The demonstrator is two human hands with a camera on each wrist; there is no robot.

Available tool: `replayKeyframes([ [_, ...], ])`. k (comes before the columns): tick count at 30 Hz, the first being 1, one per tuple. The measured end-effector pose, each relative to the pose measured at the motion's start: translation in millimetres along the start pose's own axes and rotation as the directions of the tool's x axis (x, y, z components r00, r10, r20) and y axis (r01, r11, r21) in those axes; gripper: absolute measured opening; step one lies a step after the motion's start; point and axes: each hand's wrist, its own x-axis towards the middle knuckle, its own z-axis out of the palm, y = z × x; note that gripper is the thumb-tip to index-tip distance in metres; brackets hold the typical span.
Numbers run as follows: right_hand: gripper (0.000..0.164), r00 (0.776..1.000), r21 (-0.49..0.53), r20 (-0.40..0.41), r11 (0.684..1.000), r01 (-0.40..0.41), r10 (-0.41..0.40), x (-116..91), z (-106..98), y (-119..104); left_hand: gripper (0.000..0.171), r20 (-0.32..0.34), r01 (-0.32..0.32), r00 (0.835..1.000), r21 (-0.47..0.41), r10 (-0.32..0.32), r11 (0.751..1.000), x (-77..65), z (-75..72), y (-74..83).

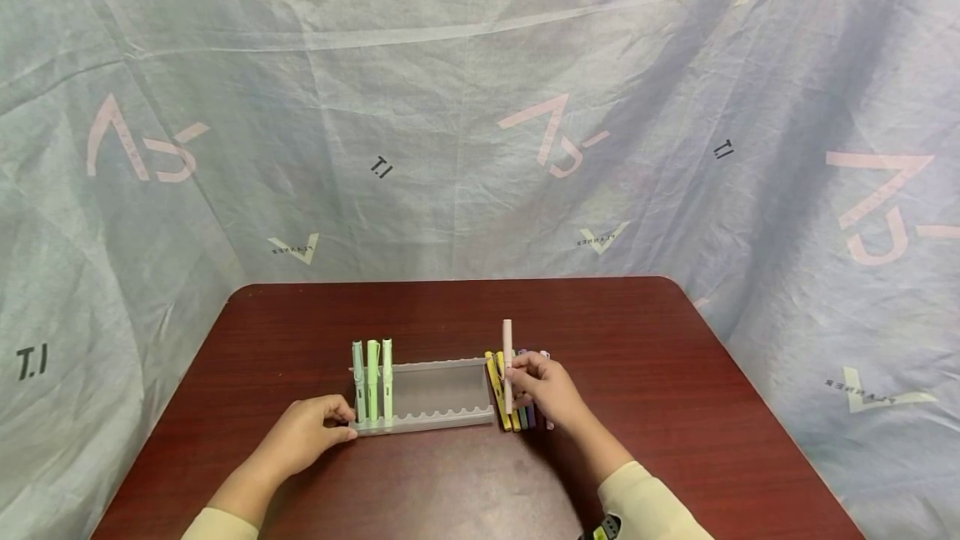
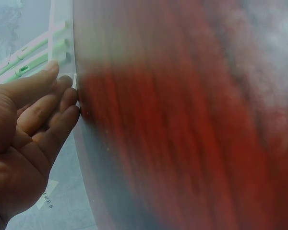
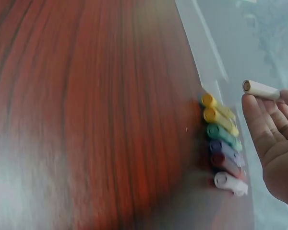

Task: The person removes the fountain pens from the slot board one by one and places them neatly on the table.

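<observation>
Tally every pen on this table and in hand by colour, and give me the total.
Light green to grey-green pens, in the tray: 3
Yellow pens: 2
Darker green pen: 1
Purple pen: 1
Dark red pen: 1
Whitish pen: 1
Pale pinkish pen, in the right hand: 1
Total: 10

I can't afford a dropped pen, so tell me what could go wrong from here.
The pale pink pen is pinched in the right hand, so it might slip. That hand is close to the loose pens beside the clear tray and could knock them. The left hand grips the tray's left end; a jerk might shift the three green pens in it.
</observation>
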Motion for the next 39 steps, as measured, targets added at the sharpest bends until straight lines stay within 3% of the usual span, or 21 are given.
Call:
replayKeyframes([
  [15, 0.025, 0.988, -0.025, -0.118, 0.994, -0.107, 0.104, -7.2, -48.4, 14.3, 0.014, 0.003, 0.010, 1.000, 0.004, -0.010, 1.000, 1.3, 0.7, -0.4],
  [22, 0.020, 0.961, -0.170, -0.208, 0.961, -0.218, 0.181, -11.6, -64.8, 22.7, 0.015, -0.004, 0.006, 1.000, 0.001, -0.006, 1.000, 1.7, 1.2, -1.2],
  [30, 0.016, 0.934, -0.228, -0.254, 0.923, -0.310, 0.250, -14.5, -70.8, 32.0, 0.015, -0.002, 0.008, 1.000, 0.010, -0.008, 1.000, 1.8, 0.3, 0.8],
  [39, 0.017, 0.923, -0.353, -0.317, 0.876, -0.328, 0.217, -12.7, -65.0, 35.3, 0.015, -0.001, 0.008, 1.000, 0.010, -0.008, 1.000, 1.7, 0.7, 0.6],
])
